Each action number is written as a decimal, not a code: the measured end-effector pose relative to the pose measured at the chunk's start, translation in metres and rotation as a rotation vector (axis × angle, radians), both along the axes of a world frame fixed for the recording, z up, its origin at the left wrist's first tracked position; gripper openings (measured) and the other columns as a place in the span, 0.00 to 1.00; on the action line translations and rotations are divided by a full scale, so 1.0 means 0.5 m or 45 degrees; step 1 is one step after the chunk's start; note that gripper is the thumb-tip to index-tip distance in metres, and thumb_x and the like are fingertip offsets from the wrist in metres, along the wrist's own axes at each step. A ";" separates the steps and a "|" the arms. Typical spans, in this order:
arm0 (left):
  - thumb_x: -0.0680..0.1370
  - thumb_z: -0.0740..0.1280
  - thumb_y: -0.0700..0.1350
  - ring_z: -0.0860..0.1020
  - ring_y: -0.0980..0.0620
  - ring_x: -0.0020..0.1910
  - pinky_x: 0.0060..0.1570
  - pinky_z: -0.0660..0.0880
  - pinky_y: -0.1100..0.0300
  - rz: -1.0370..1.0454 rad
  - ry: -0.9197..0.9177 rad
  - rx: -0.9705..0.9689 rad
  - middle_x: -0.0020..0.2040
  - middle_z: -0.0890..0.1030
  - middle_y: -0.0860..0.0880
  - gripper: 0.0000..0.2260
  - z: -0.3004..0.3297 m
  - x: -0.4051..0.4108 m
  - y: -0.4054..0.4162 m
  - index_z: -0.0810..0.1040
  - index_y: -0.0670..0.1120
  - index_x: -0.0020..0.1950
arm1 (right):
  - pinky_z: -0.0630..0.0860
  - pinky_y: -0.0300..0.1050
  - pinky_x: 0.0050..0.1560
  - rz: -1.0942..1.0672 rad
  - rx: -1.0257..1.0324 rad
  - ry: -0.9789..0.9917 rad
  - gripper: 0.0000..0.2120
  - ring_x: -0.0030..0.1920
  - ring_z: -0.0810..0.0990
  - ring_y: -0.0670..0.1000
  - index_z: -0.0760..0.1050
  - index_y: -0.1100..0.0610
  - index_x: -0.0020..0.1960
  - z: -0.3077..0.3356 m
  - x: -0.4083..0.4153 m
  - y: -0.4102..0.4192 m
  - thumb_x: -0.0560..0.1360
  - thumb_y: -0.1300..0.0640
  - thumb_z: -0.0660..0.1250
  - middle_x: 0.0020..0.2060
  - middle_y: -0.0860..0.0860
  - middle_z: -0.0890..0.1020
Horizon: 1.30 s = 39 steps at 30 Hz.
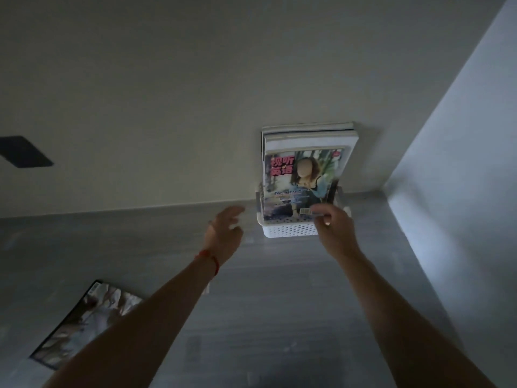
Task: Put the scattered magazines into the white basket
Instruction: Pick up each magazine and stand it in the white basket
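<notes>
A white perforated basket [289,229] stands on the grey floor against the wall. Several magazines stand upright in it. The front magazine [300,182] has red characters and a person on its cover. My right hand [333,224] pinches the lower right corner of that front magazine, just above the basket's rim. To the left of the basket my left hand [225,229] hovers with fingers spread and nothing in it; a red string circles its wrist. Another magazine [84,322] lies flat on the floor at the lower left, partly hidden by my left forearm.
A pale wall [195,93] runs behind the basket and meets a second wall [461,163] at the right, forming a corner. A dark rectangular shape [23,152] sits on the wall at the far left. Grey floor [279,303] stretches between my arms.
</notes>
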<state>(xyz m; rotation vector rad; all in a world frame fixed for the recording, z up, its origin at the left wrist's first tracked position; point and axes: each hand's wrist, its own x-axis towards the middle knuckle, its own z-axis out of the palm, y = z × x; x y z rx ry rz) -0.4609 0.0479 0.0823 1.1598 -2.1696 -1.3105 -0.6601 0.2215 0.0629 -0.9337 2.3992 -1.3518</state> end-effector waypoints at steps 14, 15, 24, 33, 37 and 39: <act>0.75 0.58 0.26 0.57 0.48 0.80 0.77 0.58 0.56 -0.543 -0.697 -0.127 0.80 0.59 0.45 0.31 -0.188 0.579 -0.106 0.64 0.48 0.76 | 0.78 0.40 0.43 0.325 0.350 -0.284 0.07 0.38 0.84 0.40 0.79 0.47 0.41 -0.101 0.511 -0.054 0.77 0.50 0.68 0.34 0.43 0.84; 0.78 0.59 0.30 0.57 0.49 0.80 0.76 0.59 0.57 -0.593 -0.740 -0.223 0.80 0.58 0.47 0.29 -0.194 0.591 -0.113 0.63 0.49 0.77 | 0.78 0.40 0.43 0.349 0.365 -0.293 0.07 0.39 0.84 0.40 0.80 0.48 0.41 -0.104 0.542 -0.063 0.77 0.50 0.68 0.35 0.44 0.85; 0.77 0.63 0.53 0.69 0.44 0.68 0.71 0.62 0.48 -0.735 -1.047 -0.880 0.69 0.68 0.46 0.22 -0.188 0.580 -0.165 0.67 0.55 0.71 | 0.80 0.38 0.46 0.392 0.419 -0.336 0.12 0.40 0.84 0.40 0.75 0.40 0.40 -0.118 0.704 -0.082 0.80 0.54 0.64 0.42 0.48 0.86; 0.76 0.68 0.51 0.76 0.64 0.36 0.41 0.73 0.63 -0.593 0.000 -0.350 0.39 0.79 0.59 0.08 -0.086 0.521 -0.191 0.75 0.56 0.54 | 0.81 0.55 0.53 -0.043 0.310 -0.689 0.20 0.49 0.82 0.57 0.71 0.61 0.67 -0.152 0.701 -0.018 0.75 0.70 0.65 0.55 0.59 0.81; 0.74 0.71 0.43 0.74 0.64 0.32 0.33 0.74 0.65 -0.349 0.334 -0.054 0.35 0.79 0.58 0.10 -0.035 0.443 -0.155 0.75 0.58 0.44 | 0.78 0.43 0.46 -0.068 0.057 -0.855 0.23 0.51 0.82 0.51 0.72 0.60 0.66 -0.112 0.653 0.000 0.73 0.72 0.68 0.58 0.52 0.81; 0.74 0.70 0.44 0.76 0.59 0.32 0.33 0.78 0.56 -0.247 0.405 0.163 0.33 0.78 0.57 0.10 -0.023 0.406 -0.128 0.73 0.58 0.42 | 0.81 0.43 0.49 -0.029 -0.059 -0.792 0.17 0.52 0.85 0.50 0.78 0.54 0.60 -0.076 0.620 0.001 0.74 0.66 0.73 0.52 0.48 0.86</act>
